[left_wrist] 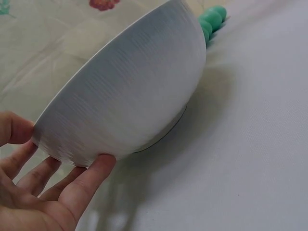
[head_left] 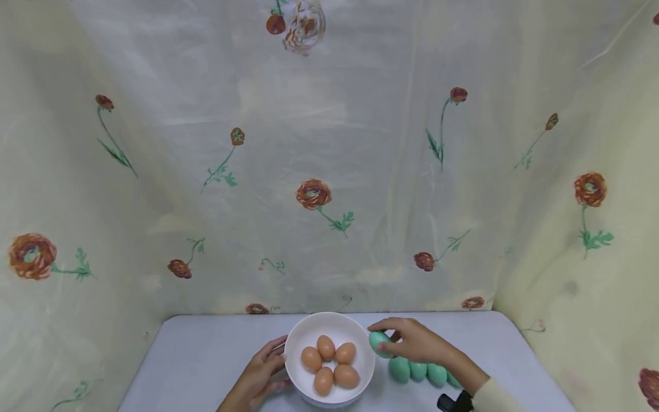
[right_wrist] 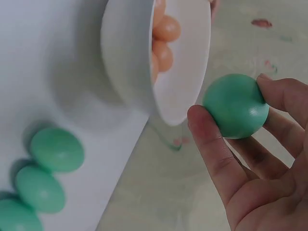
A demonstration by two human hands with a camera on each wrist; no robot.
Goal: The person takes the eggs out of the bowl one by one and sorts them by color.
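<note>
On the tabletop, four green eggs show in a row, the right forearm partly covering the last. Alongside, the left hand rests spread fingers against one bowl holding five brown eggs. Beside its rim, the right hand pinches another green egg. Behind hangs flowered cloth.

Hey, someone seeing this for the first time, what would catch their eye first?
Probably the white bowl, low in the head view, with five brown eggs inside. Next, likely the green egg that the right hand holds by the bowl's right side, with more green eggs lined up on the table nearby.
</note>
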